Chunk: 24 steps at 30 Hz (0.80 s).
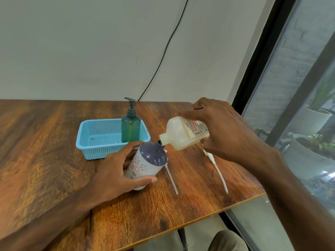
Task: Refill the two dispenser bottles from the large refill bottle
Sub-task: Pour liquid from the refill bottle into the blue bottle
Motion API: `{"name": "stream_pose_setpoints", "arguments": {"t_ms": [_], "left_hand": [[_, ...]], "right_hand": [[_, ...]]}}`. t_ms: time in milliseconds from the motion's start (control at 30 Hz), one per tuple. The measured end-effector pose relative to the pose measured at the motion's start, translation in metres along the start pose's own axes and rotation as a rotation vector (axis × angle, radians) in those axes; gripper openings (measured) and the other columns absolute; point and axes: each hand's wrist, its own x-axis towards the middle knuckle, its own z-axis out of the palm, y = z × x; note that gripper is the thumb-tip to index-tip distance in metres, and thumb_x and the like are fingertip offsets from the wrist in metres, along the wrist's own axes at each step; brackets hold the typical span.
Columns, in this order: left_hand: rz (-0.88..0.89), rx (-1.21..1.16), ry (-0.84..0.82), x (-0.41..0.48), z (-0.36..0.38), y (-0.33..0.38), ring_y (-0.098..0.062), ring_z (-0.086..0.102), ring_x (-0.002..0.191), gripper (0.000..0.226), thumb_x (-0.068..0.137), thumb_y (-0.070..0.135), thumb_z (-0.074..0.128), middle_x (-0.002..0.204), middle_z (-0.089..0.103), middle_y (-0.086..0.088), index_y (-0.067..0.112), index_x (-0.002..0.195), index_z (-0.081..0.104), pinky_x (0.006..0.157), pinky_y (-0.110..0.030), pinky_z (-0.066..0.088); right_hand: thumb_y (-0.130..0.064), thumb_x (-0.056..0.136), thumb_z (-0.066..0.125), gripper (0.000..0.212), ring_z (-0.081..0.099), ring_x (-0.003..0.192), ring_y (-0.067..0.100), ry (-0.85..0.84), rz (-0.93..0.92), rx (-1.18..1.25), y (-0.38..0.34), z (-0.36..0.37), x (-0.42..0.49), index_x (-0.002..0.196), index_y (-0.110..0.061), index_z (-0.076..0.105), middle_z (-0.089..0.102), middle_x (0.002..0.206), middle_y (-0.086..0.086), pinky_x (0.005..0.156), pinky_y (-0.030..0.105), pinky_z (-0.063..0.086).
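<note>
Head view showed a wooden tabletop (pixel 45 142) set against a pale wall, with a window (pixel 299 87) along its right edge. The left hand (pixel 116 171) held the white dispenser bottle (pixel 145 165) near the middle of the tabletop. Its grip was wrapped round the patterned body, thumb along the near side and fingers round the far side. That bottle leaned toward the right edge, its dark purple shoulder and open neck pointing up and to the right.

The right hand (pixel 223 131) held the large refill bottle (pixel 181 134) in the air above the right part of the tabletop. Its grip closed on the labelled body, fingers over the top and thumb beneath. The refill bottle was tipped almost flat, and its uncapped mouth met the open neck of the white dispenser bottle. Whether liquid was passing could not be told.

Toward the far edge stood a blue basket (pixel 85 142), and in its right end stood the green dispenser bottle (pixel 130 127), upright with its pump on. Two loose pump tubes lay flat on the tabletop. One pump tube (pixel 172 180) lay just right of the white bottle, and the other pump tube (pixel 217 171) lay nearer the right edge, partly under the right hand. A black cable (pixel 163 57) ran down the wall to the far edge.
</note>
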Motion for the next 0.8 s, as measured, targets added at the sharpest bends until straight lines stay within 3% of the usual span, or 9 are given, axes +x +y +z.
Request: {"name": "stream_pose_setpoints", "arguments": {"t_ms": [267, 467, 800], "left_hand": [[-0.012, 0.009, -0.011, 0.0005, -0.0010, -0.0020, 0.022, 0.047, 0.123, 0.098, 0.055, 0.084, 0.080, 0.130, 0.050, 0.042, 0.058, 0.139, 0.037, 0.085, -0.002, 0.048], [-0.013, -0.018, -0.016, 0.0004, 0.0003, -0.0042, 0.014, 0.052, 0.125, 0.100, 0.056, 0.079, 0.084, 0.135, 0.055, 0.035, 0.050, 0.142, 0.042, 0.092, -0.015, 0.054], [-0.034, -0.013, -0.027, 0.0009, 0.0003, -0.0048, 0.015, 0.050, 0.126, 0.103, 0.055, 0.081, 0.082, 0.138, 0.055, 0.031, 0.048, 0.144, 0.042, 0.095, -0.017, 0.053]], "right_hand": [[-0.018, 0.084, 0.074, 0.074, 0.044, 0.131, 0.017, -0.004, 0.002, -0.020, -0.0005, 0.0005, 0.0026, 0.149, -0.040, 0.045, 0.054, 0.136, -0.004, 0.110, 0.033, 0.030], [-0.017, 0.082, 0.075, 0.075, 0.047, 0.127, 0.018, -0.004, 0.001, -0.035, -0.0003, 0.0002, 0.0034, 0.147, -0.039, 0.047, 0.056, 0.132, -0.003, 0.108, 0.033, 0.031], [-0.018, 0.084, 0.074, 0.077, 0.043, 0.133, 0.018, -0.035, -0.024, -0.094, -0.0059, -0.0078, 0.0079, 0.151, -0.039, 0.042, 0.051, 0.139, -0.004, 0.112, 0.035, 0.029]]}}
